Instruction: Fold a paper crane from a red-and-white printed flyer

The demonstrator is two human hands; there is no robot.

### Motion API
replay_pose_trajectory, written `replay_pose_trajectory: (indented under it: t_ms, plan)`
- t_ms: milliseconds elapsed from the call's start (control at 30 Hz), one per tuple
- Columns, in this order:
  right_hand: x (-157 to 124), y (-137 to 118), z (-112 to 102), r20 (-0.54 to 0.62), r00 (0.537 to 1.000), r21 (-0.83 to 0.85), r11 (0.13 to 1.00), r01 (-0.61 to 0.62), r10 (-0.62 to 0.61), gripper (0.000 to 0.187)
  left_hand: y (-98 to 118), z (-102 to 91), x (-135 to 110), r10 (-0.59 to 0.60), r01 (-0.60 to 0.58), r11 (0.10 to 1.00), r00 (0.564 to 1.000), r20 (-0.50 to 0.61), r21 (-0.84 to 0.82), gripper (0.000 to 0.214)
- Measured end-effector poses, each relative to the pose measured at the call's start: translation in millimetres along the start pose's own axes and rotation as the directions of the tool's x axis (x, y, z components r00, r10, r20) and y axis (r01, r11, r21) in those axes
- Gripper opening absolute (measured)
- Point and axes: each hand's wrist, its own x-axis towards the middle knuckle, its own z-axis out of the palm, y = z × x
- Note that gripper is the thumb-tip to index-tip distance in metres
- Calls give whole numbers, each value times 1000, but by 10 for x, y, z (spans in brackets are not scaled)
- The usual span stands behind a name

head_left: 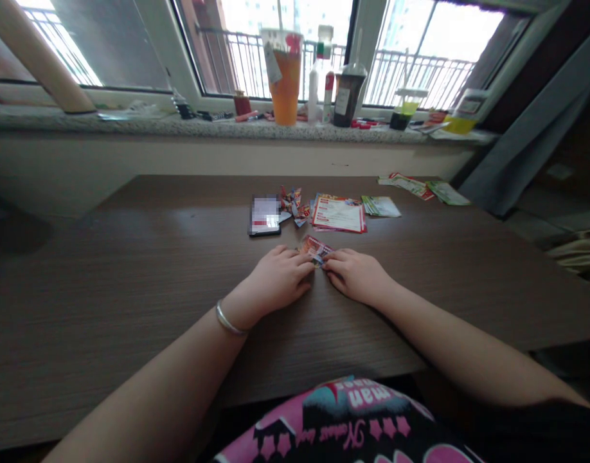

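A small printed piece of paper (316, 249), red, orange and blue and apparently folded, lies on the table between my hands. My left hand (284, 273), with a silver bangle at the wrist, rests its fingers on the left edge of the paper. From the other side, the fingers of my right hand (355, 273) press on the right edge, thumb bent underneath. Both hands are closed around the paper's sides, and the fingertips hide part of it. Just beyond lie several folded colourful paper pieces (295, 204) and a stack of red-bordered printed sheets (339, 214).
Left of the folded pieces lies a phone (265, 215). Green-printed papers (382, 206) sit right of the stack, with more leaflets (405, 185) at the back edge. On the windowsill (203, 127) stand a tall orange drink cup (284, 83), a dark drink cup (349, 93) and bottles.
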Motion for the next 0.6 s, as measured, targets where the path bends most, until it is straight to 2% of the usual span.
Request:
replay_pose_trajectory:
  t_ms: [400,600]
  plan:
    - [-1,-20,-35,34,999,16,999,-38,38,27,-18,-117,-68,-68,63,995,996,59,82,29]
    - [-5,-16,-25,37,998,25,998,-50,49,27,-59,-199,-105,-131,118,989,980,153,90,22]
